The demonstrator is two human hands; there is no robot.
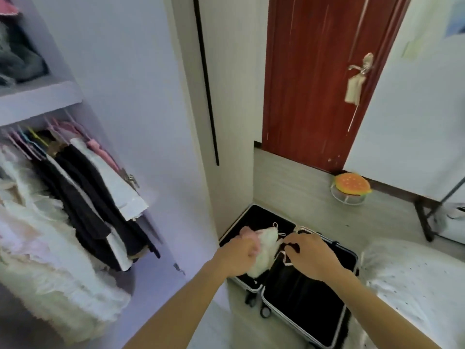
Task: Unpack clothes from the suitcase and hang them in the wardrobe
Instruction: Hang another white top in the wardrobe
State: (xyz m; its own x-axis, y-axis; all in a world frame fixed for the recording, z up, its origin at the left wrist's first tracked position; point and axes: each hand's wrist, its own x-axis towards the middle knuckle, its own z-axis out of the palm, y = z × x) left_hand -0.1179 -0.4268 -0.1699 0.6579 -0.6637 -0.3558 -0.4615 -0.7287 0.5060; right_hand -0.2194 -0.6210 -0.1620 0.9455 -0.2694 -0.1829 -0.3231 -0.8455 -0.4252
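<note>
A pale garment (264,250) was held over the open suitcase (302,303) (black-lined, on the floor). The left hand (239,253) had its grip clenched round the bunched cloth. The right hand (312,255) seemed to be pinching a white strap (283,255), though this was blurred. Dark clothes (83,187) were hung in the wardrobe (37,102) at left.

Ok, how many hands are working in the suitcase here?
2. The left hand grips the white garment over the open suitcase; the right hand pinches its strap just beside. Neither is hidden.
</note>
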